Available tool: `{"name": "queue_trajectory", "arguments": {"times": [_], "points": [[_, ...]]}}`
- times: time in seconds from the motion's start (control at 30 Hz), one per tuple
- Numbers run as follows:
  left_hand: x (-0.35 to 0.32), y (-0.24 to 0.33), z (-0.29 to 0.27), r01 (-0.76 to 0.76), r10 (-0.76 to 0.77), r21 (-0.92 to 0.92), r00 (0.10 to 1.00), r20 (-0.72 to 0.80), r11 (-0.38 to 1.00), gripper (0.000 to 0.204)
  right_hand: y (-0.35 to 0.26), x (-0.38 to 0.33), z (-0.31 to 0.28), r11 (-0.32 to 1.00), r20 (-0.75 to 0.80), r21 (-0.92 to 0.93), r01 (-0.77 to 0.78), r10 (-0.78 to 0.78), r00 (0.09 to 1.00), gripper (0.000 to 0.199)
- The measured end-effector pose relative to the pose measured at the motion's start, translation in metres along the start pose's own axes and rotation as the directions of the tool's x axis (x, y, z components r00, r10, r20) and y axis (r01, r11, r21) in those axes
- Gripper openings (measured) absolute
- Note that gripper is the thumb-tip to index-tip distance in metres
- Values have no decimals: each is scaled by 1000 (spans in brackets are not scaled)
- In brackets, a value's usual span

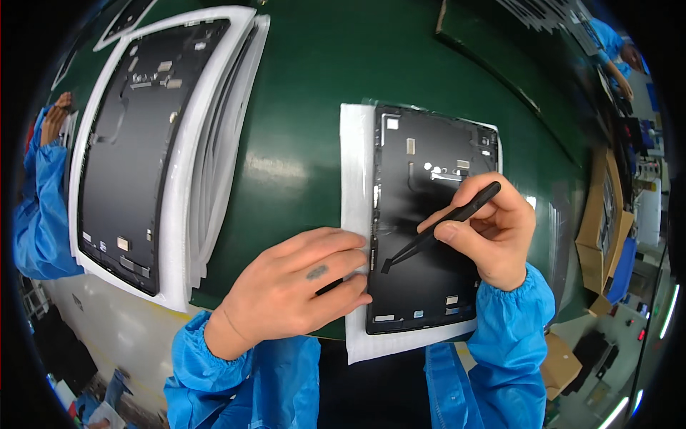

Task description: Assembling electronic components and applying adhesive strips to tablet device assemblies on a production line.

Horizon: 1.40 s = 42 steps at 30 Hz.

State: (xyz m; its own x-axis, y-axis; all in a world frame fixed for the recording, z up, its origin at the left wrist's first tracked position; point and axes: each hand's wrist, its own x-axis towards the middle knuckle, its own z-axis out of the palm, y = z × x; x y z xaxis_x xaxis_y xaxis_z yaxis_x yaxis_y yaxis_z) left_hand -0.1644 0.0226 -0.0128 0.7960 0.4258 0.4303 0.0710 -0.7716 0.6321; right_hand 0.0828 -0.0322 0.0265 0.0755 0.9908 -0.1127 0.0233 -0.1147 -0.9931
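One bare right hand (pixel 500 232) has its grip clamped on thin black tweezers (pixel 464 211) over a flat black panel (pixel 421 286) on white foam (pixel 356 171). The bare left hand (pixel 296 286) is beside it, its grip too hidden to tell.

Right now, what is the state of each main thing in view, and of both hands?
Left hand: bent, at left edge of near panel; grip unclear.
Right hand: closed on black tweezers.
Black tweezers: pointing down-left, small black piece at tips.
Near panel: lying flat on white sheet.
White sheet: partly covered.
Left panel: uppermost on layered stack.
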Motion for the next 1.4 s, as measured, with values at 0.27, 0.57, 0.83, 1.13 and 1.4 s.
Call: {"name": "queue_trajectory", "arguments": {"times": [0.27,0.57,0.83,1.13,1.4], "points": [[-1,-4,2,-10,10,2,1000,-30,1000,26,14,-3,4,999,34,27,18,-19,999,30],[1,-4,3,-2,2,-17,1000,-28,1000,27,17,-2,2,998,36,-44,40,-38,999,28],[2,-4,2,-1,1,-29,1000,1,1000,26,19,-1,1,999,27,-29,38,-37,999,27],[4,1,3,10,-10,34,1000,8,999,30,21,-2,3,997,3,-76,18,-18,1000,26],[5,1,2,29,-30,52,999,17,998,29,23,0,6,998,-11,-60,4,-5,1000,25]]}}
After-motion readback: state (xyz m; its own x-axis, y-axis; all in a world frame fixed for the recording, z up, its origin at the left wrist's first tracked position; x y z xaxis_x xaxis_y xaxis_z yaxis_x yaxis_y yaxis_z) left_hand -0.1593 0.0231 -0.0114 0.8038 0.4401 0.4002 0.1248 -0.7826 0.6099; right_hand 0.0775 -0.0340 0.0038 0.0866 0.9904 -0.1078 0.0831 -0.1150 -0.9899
